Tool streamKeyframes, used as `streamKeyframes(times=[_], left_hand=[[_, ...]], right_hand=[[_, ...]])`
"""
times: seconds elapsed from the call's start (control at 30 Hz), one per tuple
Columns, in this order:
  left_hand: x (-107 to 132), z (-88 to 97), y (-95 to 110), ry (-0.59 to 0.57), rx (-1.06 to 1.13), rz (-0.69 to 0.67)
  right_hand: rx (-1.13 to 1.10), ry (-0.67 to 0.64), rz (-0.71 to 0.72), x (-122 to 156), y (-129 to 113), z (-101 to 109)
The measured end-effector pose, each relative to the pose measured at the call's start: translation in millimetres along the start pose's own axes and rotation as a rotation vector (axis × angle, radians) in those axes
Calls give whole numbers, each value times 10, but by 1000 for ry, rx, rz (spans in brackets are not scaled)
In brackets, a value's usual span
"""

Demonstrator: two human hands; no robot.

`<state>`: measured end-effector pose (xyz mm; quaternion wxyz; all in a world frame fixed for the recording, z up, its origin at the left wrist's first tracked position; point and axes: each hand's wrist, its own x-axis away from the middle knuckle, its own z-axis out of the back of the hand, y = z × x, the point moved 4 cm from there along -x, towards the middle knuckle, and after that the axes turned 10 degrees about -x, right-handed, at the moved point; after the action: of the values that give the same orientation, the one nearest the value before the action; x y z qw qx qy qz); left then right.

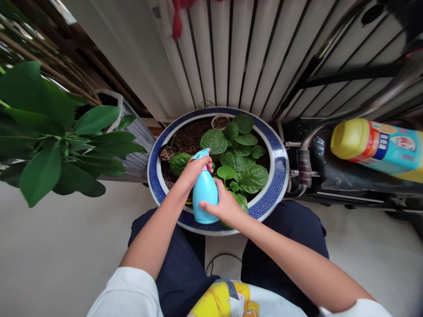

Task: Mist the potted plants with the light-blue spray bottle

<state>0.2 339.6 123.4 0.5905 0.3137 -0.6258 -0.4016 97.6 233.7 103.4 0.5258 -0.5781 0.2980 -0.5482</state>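
A light-blue spray bottle [204, 193] with a pink trigger is held between my hands, tilted slightly, over the near side of a large round planter [280, 160] with a blue-patterned rim. Wrapped round the bottle's neck and trigger is my left hand [197, 168]. My right hand [224, 202] grips the body lower down, its thumb across the front. Beyond the bottle, broad green leaves [253, 178] fill the planter's right side. Dark soil [190, 141] shows at the left and back, and a small pot of soil [220, 122] stands at the back.
A leafy potted plant [95, 121] rises at the left. Behind the planter is a white radiator [218, 57]. To the right, a metal-tubed frame [304, 167] stands close to the rim, with a yellow and blue bottle [380, 147] lying on it. My knees flank the planter's near side.
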Motion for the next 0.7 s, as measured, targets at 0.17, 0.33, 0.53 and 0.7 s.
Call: streamKeyframes(times=[0.17,0.33,0.53,0.7], left_hand=[[53,17,46,18,39,-31],[64,64,60,13,82,-83],[25,90,104,27,82,-168],[-21,37,109,-35,90,-120]], right_hand=[[59,-9,33,8,-48,19],[105,-14,78,-13,-97,45],[149,-10,115,-58,-163,108],[130,5,109,-87,-141,116]])
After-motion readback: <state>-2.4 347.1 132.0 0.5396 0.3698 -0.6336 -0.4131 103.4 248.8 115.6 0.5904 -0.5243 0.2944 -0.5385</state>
